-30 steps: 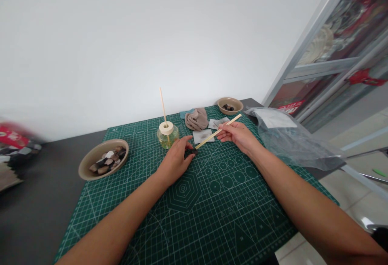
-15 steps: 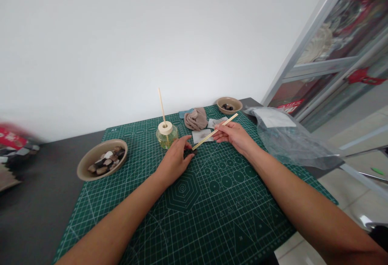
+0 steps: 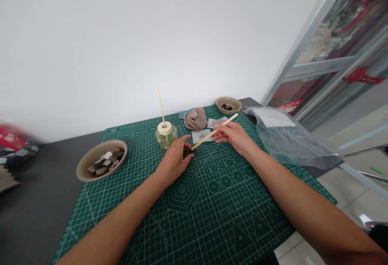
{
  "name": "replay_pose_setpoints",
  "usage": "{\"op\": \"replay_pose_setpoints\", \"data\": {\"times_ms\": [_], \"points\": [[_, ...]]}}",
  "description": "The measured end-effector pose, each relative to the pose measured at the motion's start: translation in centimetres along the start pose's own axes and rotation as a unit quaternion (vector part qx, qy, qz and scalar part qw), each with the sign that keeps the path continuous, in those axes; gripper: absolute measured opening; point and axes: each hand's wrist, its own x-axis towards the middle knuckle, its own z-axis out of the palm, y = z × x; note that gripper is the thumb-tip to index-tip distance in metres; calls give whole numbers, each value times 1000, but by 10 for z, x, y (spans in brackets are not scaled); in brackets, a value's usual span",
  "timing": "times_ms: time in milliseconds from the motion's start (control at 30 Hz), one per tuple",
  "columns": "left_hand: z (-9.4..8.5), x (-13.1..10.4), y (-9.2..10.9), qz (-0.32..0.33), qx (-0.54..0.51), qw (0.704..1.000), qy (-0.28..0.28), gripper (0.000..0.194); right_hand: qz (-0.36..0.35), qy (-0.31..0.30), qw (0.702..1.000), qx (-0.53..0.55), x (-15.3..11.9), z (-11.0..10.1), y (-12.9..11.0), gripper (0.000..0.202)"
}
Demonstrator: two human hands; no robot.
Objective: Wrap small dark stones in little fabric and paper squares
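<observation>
My right hand [image 3: 232, 134] is closed on a pale wooden stick [image 3: 209, 135], slim like a chopstick, slanting down to the left. Its lower tip meets a small dark stone [image 3: 189, 151] on the green cutting mat [image 3: 218, 220]. Thumb and fingers of my left hand [image 3: 174, 157] curve around that stone and hide part of it. Just behind this hand stands a glass jar [image 3: 160, 138] of yellowish liquid with a round wooden lid [image 3: 164, 128]. Another thin stick [image 3: 161, 105] rises upright through the lid's hole.
At left is a tan bowl [image 3: 81, 168] of mixed stones; a smaller bowl [image 3: 236, 109] with dark stones sits at the back right. A crumpled beige cloth [image 3: 195, 119] and white wipes [image 3: 201, 136] lie behind my hands. A clear plastic bag [image 3: 279, 143] covers the mat's right edge.
</observation>
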Motion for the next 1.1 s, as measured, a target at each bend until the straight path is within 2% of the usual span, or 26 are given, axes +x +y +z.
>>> {"op": "replay_pose_setpoints", "data": {"times_ms": [367, 567, 700, 867, 1100], "points": [[0, 0, -1, 3, -3, 1000, 2, 57, 1, -5, 1000, 0, -1, -2, -1, 15], [0, 0, -1, -1, -5, 1000, -4, 57, 3, 12, 1000, -1, -1, -2, -2, 17], [0, 0, -2, 0, -4, 1000, -1, 57, 10, -4, 1000, -4, -1, 0, -2, 17], [1, 0, -2, 3, 0, 1000, 0, 58, 7, 12, 1000, -5, -1, -1, -3, 18], [0, 0, -1, 3, -2, 1000, -1, 58, 1, -5, 1000, 0, -2, 1, -1, 14]]}}
